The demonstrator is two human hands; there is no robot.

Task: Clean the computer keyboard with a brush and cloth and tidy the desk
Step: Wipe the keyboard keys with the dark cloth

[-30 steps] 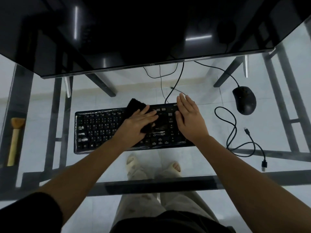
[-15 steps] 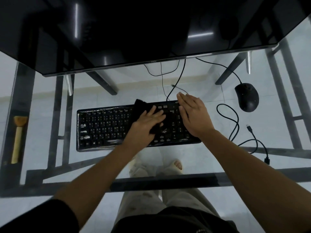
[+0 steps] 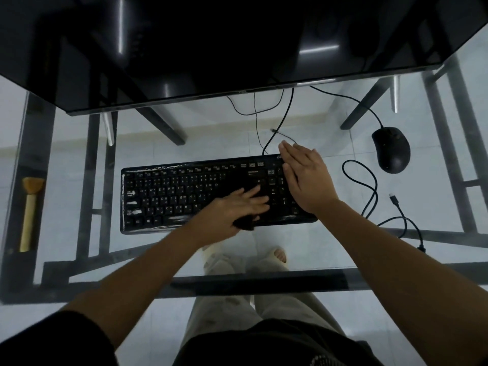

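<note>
On the glass desk (image 3: 66, 159), the keyboard (image 3: 169, 196) lies centred. The left hand (image 3: 235, 207) presses a dark cloth (image 3: 245, 223) flat-fingered onto its lower right keys, while the right hand (image 3: 306, 180), spread flat and holding nothing, steadies the number-pad end. Too hard a swipe could skid the keyboard across the glass or snag a keycap.

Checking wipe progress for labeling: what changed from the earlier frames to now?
The left hand slid the cloth across the keyboard from its far edge toward the near edge; the cloth now shows under the palm's heel. Nothing was picked up or let go. The right hand stayed flat on the keyboard's right end; brush, mouse and loose cable unmoved.
</note>
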